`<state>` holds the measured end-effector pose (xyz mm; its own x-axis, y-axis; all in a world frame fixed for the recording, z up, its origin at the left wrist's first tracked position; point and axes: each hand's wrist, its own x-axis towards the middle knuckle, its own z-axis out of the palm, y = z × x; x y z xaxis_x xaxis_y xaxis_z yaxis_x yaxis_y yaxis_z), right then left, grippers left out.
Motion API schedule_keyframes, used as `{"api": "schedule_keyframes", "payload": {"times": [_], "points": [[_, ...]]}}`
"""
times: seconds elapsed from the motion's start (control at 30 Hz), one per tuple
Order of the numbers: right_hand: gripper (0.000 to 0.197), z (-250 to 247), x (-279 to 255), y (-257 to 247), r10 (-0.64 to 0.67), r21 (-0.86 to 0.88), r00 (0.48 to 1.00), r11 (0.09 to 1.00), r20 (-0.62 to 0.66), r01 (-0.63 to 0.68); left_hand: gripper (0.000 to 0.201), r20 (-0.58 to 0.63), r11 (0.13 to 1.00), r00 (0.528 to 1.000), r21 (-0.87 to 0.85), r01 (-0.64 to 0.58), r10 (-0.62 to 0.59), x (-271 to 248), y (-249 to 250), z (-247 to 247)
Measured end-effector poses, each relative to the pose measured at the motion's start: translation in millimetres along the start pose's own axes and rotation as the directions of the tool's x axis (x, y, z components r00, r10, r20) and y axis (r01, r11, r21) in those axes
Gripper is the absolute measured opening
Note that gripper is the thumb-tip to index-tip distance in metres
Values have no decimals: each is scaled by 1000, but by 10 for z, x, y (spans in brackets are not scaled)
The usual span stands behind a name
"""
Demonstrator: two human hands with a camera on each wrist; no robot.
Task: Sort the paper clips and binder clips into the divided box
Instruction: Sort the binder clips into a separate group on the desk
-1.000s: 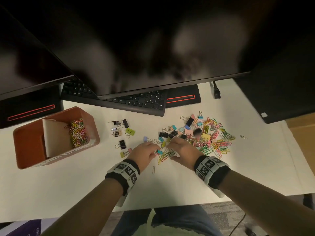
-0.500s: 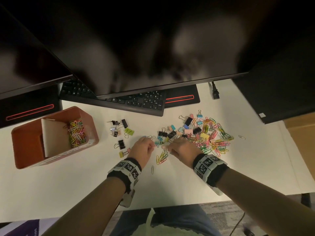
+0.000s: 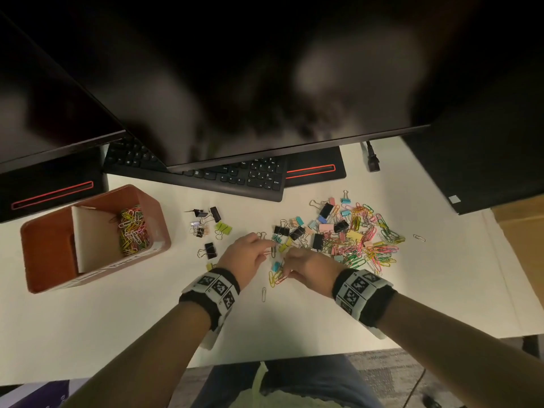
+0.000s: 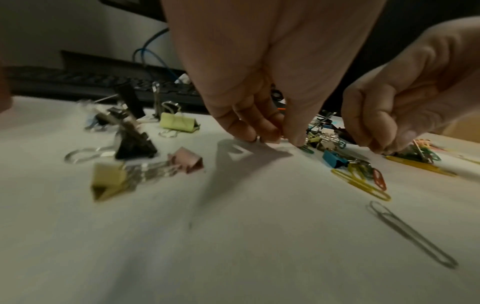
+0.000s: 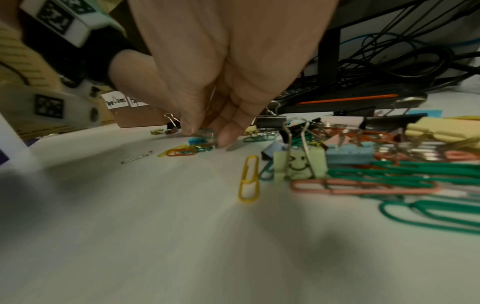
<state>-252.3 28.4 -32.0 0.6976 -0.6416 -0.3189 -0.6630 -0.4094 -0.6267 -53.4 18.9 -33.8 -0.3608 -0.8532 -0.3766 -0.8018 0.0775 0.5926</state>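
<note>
Sorting was judged to be at an early stage: the divided box (image 3: 159,231), well to the left of the left hand (image 3: 248,256), held a batch of coloured paper clips (image 3: 132,229) in one compartment, while the other compartment showed no binder clips as far as could be seen. A small group of binder clips (image 3: 206,223) lay on the surface (image 3: 294,325) between the box and the left hand, and the main mixed pile (image 3: 353,237) remained just beyond and to the right of the right hand (image 3: 312,269). Both hands were lowered palm-down, close together, with fingertips at the surface. The left hand pinched a silver paper clip (image 3: 273,251) between thumb and fingers. The right hand pinched a pale clip (image 5: 207,134) at the edge of a small cluster of coloured paper clips (image 5: 182,151). A lone silver clip (image 3: 263,294) lay just nearer the person than both hands.
</note>
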Motion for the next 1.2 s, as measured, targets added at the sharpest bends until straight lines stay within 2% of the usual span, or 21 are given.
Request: {"api": "schedule_keyframes", "payload": {"times": [0.1,0.2,0.4,0.53,0.63,0.73,0.83,0.9,1.07,1.2], "points": [[13,60,13,-58,-41,-19,997,999,63,42,30,57,986,995,142,-87,80,89,35,-23],[16,79,26,-50,-35,-31,993,999,115,39,22,59,970,995,224,-93,82,119,36,-50],[15,36,4,73,-4,-10,1000,1000,7,4,19,36,965,999,257,-48,40,119,35,-48],[16,19,-15,95,7,-9,999,1000,39,-7,19,31,959,999,279,-46,39,115,46,-23],[13,43,-20,114,-3,-16,1000,1000,15,3,20,23,952,999,302,-48,43,93,24,-6],[15,56,-23,116,38,6,999,999,-28,-38,17,-3,958,998,282,-52,55,65,28,0],[34,41,-13,107,100,7,994,995,-37,-100,15,-23,971,998,235,-46,52,50,40,1],[38,24,8,89,120,-17,993,993,-4,-120,16,-22,977,999,214,-25,30,42,24,5],[17,17,70,62,100,-62,995,993,-7,-100,15,-26,988,1000,155,1,3,43,20,8],[14,32,80,83,116,-69,993,991,-9,-116,14,-77,995,996,90,50,-43,43,31,-8]]}}
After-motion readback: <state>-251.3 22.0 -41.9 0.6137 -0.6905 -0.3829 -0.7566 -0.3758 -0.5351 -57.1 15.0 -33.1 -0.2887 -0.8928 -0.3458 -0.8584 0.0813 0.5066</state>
